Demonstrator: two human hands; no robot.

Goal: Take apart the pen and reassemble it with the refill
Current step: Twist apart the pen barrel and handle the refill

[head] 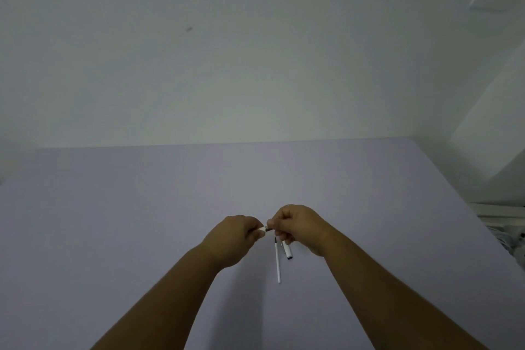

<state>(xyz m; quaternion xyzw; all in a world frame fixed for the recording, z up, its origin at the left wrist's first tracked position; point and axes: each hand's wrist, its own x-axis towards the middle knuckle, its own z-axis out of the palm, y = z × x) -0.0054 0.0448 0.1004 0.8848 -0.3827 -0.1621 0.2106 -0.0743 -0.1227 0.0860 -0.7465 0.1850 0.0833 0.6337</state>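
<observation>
Both my hands meet above the pale lilac table (142, 207). My left hand (231, 239) is closed around the white pen barrel (260, 228), of which only the end shows. My right hand (301, 227) pinches a small dark metallic piece at that end (268, 227). Just below the hands, a thin white refill (278, 261) with a dark tip lies on the table, pointing toward me. Beside it on the right lies a short white pen part (287, 250) with a black end, partly hidden under my right fingers.
A plain white wall (255, 51) rises behind the table's far edge. The table's right edge runs diagonally at the right, with white furniture (500, 213) and some patterned cloth (511, 239) beyond it.
</observation>
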